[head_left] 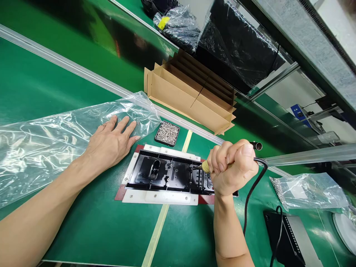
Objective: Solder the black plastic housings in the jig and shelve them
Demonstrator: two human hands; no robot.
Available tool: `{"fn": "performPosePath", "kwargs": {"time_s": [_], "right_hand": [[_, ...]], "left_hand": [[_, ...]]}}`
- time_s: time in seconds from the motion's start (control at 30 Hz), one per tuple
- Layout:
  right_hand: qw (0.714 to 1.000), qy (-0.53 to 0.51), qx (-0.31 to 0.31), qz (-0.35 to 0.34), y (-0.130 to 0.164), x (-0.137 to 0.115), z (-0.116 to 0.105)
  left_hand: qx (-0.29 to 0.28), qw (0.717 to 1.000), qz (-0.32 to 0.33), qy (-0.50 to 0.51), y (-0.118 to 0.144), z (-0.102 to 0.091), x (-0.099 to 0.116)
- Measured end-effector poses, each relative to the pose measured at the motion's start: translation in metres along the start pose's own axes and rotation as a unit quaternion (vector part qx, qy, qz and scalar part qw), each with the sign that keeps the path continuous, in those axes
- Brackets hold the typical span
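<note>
My right hand (233, 167) is closed in a fist around an electric screwdriver (205, 166) with a black cable (251, 193) trailing from it. Its tip points left onto a black plastic part (167, 174) that lies in a white jig (161, 197) on the green table. My left hand (111, 141) rests flat, fingers apart, on a large clear plastic bag (41, 144) to the left of the jig. A small black tray of silver screws (167, 133) sits just behind the jig.
An open cardboard box with dividers (191, 94) stands behind the aluminium rail (83, 72). Bagged black goods (222, 33) lie further back. A clear bag of small parts (306, 191) and a black power unit (289, 237) sit at the right.
</note>
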State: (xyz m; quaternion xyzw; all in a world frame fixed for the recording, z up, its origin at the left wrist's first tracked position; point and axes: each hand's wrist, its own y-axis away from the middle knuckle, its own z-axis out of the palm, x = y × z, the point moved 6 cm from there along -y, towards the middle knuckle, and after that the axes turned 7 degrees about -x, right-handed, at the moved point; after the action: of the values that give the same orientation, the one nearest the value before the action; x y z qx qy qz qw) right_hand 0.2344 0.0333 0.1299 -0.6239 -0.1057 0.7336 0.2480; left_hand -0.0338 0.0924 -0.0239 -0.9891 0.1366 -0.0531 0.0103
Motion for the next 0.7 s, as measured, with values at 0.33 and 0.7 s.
{"fn": "performPosePath", "kwargs": {"time_s": [0.33,0.7], "right_hand": [[1.000,0.000,-0.006,-0.002,0.0000,-0.0006,0.0011],[1.000,-0.001,-0.007,-0.001,-0.0002,-0.0004,0.0012]], "left_hand": [[-0.003,1.000,-0.009,-0.002,-0.0005,-0.0029,0.0019],[-0.007,1.000,-0.008,-0.014,-0.0003,0.0000,0.0001]]}}
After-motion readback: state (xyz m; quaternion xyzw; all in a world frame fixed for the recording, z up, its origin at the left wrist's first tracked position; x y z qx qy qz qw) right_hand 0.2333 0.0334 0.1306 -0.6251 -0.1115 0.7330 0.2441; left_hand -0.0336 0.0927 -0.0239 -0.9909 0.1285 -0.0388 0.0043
